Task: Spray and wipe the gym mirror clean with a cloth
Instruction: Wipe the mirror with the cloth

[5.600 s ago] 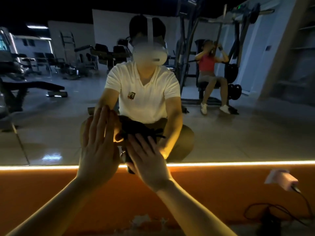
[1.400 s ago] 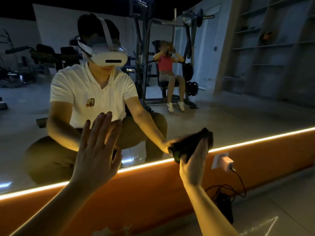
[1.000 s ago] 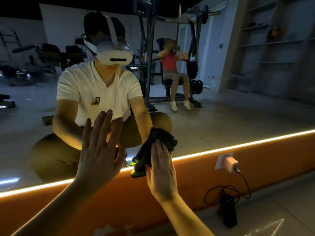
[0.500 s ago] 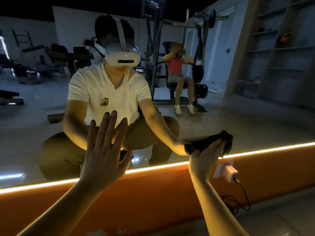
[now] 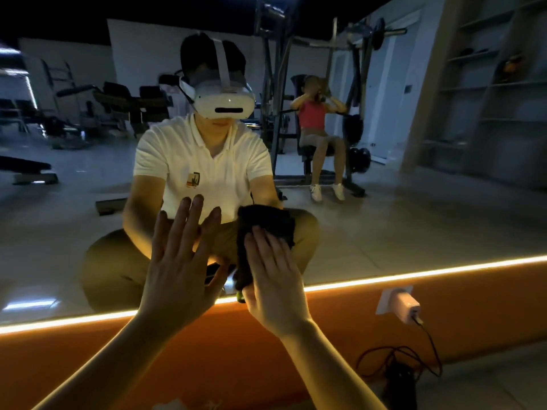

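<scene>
The right hand (image 5: 275, 285) is pressing a dark cloth (image 5: 265, 223) flat against the mirror (image 5: 414, 226), low down near its bottom edge, fingers straight and laid over the fabric rather than curled round it. That looks to me like the weak point: nothing is actually pinching the cloth, so a quick sideways swipe could be letting it bunch up or slide out from under the palm and drop to the floor. The left hand (image 5: 180, 270) is lying open just beside it, bare palm and spread fingers flat on the glass, and I'd guess it is putting fresh prints on the very patch being wiped. Both forearms are reaching forward and up from below, wrists bent back, the person crouching close. Under the glass a light strip (image 5: 414, 275) is glowing along an orange base (image 5: 473, 321), where a charger (image 5: 402, 306) is sitting plugged in off to the right; a wet cloth straying that way would be unwelcome.
</scene>
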`<state>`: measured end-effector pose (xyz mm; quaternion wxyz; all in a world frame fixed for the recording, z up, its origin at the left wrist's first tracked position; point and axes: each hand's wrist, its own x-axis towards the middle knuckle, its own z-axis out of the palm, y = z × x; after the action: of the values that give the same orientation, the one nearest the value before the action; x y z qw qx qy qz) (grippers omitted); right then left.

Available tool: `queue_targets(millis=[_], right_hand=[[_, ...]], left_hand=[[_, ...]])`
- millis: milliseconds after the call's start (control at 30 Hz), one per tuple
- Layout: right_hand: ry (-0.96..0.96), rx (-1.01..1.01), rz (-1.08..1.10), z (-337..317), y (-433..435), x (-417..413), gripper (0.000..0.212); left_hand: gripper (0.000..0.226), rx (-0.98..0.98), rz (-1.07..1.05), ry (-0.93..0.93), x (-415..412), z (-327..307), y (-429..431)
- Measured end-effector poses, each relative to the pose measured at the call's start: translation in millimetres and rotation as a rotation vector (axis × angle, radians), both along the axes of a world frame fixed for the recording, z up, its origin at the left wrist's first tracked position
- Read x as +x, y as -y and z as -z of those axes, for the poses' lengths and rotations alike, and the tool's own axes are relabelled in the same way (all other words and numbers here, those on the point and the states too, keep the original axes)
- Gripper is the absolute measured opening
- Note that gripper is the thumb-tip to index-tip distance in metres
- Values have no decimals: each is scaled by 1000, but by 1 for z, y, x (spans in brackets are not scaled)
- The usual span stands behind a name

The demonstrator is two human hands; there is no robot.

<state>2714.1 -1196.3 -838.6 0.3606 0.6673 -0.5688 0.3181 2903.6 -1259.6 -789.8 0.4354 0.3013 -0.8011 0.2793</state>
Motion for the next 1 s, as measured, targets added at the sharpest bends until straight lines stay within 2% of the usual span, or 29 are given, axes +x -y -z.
queue_targets(millis=[267, 333, 433, 533, 667, 733, 800, 900, 1000], right_hand=[[894, -155, 133, -64, -27, -91, 118], [973, -169, 132, -75, -25, -96, 111], [893, -228, 133, -82, -17, -65, 86], [659, -191, 72, -84, -8, -8, 67], [216, -88, -34, -75, 4, 24, 59], [110, -123, 18, -76, 5, 10, 60], [176, -150, 116, -88, 0, -12, 66], [339, -223, 250, -114, -11, -60, 48], [340, -268, 354, -146, -25, -109, 55]], left_hand=[[83, 28, 7, -25, -4, 1, 0], [82, 34, 7, -24, -4, 0, 0], [81, 43, 18, -23, -2, -1, -1], [79, 29, 28, -12, 0, -1, 0], [77, 11, 25, -42, 0, -4, -4], [75, -12, 45, -55, -3, -12, -5], [74, -50, 75, -54, -8, -28, -2], [74, -92, 69, -58, -16, -66, 6], [77, -139, 27, -65, -23, -109, 12]])
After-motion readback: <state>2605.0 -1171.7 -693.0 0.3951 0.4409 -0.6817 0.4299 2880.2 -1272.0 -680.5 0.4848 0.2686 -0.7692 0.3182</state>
